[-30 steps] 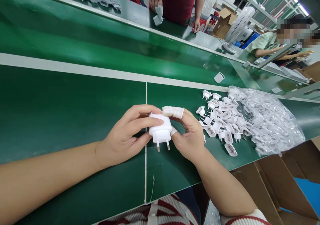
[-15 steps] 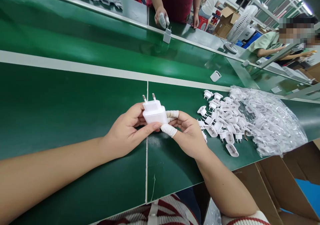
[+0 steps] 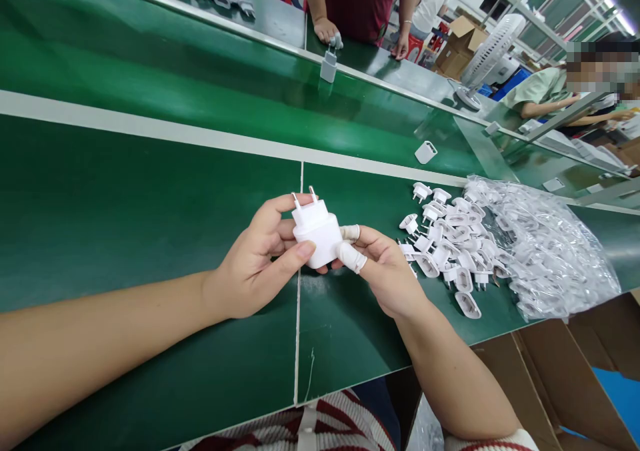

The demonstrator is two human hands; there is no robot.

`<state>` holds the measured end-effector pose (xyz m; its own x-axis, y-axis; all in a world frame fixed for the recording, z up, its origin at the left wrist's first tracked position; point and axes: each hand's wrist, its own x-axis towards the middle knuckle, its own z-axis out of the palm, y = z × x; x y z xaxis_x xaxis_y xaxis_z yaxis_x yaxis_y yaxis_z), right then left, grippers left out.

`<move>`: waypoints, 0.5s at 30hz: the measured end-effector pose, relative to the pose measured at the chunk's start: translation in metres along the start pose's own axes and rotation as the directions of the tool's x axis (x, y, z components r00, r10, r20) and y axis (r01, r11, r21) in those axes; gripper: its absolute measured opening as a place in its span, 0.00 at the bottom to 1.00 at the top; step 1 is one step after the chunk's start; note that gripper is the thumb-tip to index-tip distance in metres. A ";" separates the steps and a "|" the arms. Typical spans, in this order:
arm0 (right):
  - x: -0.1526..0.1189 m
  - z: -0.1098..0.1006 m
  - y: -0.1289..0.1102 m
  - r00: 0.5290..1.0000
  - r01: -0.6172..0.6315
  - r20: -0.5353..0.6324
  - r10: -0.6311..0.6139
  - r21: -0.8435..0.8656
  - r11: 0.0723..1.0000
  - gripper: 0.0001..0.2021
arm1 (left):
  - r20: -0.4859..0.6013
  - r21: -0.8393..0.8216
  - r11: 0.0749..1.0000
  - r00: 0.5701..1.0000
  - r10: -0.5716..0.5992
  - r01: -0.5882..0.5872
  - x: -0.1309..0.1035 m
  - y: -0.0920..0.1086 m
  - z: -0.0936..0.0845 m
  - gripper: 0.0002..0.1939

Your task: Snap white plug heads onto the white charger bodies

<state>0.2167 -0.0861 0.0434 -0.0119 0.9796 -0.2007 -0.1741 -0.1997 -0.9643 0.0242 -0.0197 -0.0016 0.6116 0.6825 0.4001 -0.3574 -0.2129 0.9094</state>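
A white two-pin charger plug [image 3: 319,236] is held above the green table, its metal pins pointing up and slightly left. My left hand [image 3: 265,257] grips it from the left, thumb across its front lower corner and fingers behind. My right hand [image 3: 383,261] has white finger covers on its thumb and a finger, which pinch the charger's right edge. Nearest to the right hand lies a heap of loose white plug heads [image 3: 450,231] with two pins each.
A clear plastic bag [image 3: 555,251] full of white plug parts lies beside the heap. On the green belt beyond are a white charger [image 3: 425,152] and another charger [image 3: 329,66], near a co-worker's hand [image 3: 326,31]. Cardboard boxes [image 3: 535,364] stand below the table's right edge.
The charger in my hands has tilted so more of its broad face shows. On the belt, the chargers have shifted slightly left, and the co-worker's hand has lowered onto the far table.
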 end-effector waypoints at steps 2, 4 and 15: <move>0.000 0.000 -0.001 1.000 -0.005 0.006 0.005 0.003 1.000 0.15 | -0.005 0.025 1.000 1.000 0.017 -0.017 0.000 -0.001 0.000 0.22; 0.000 0.000 -0.001 1.000 -0.009 0.009 0.009 0.001 1.000 0.15 | -0.013 0.045 0.999 0.999 0.031 -0.030 0.000 -0.002 0.000 0.22; -0.003 0.001 0.001 0.994 0.101 -0.012 -0.106 -0.195 0.976 0.18 | -0.087 -0.019 0.999 0.995 -0.050 0.049 0.004 0.000 0.001 0.17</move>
<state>0.2152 -0.0894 0.0431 0.0185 0.9948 -0.0998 0.0209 -0.1002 -0.9947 0.0273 -0.0176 0.0002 0.5649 0.7507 0.3425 -0.3408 -0.1657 0.9254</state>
